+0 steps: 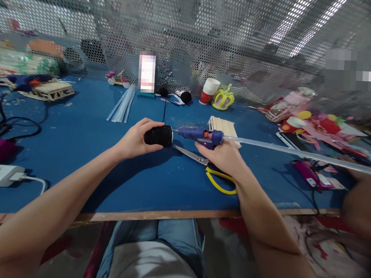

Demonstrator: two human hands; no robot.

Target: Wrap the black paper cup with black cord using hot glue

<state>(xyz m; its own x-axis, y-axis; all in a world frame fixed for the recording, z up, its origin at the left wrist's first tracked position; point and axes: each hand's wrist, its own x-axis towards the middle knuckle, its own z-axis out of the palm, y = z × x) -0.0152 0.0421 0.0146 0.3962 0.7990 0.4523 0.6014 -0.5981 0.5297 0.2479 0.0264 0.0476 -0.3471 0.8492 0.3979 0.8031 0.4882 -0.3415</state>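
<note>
My left hand [138,138] is closed around a black cylinder [157,136] with a pale rim, held on its side above the blue table. A thin black cord [164,111] runs up from behind it. In my right hand [223,155] is a blue hot glue gun [195,133], its nozzle close to the cylinder's rim; whether they touch I cannot tell. A long translucent glue stick [284,149] sticks out of the gun's back. Below the gun lie scissors [219,180] with yellow handles, partly hidden by my right hand and wrist.
Wooden sticks [226,126] lie behind the gun. Glue sticks [122,104], a phone [147,74], paper cups [209,90] and a yellow crown-shaped piece [223,98] line the back. Left are a white power strip [3,175] and cables. Another person's arm [362,202] shows at right.
</note>
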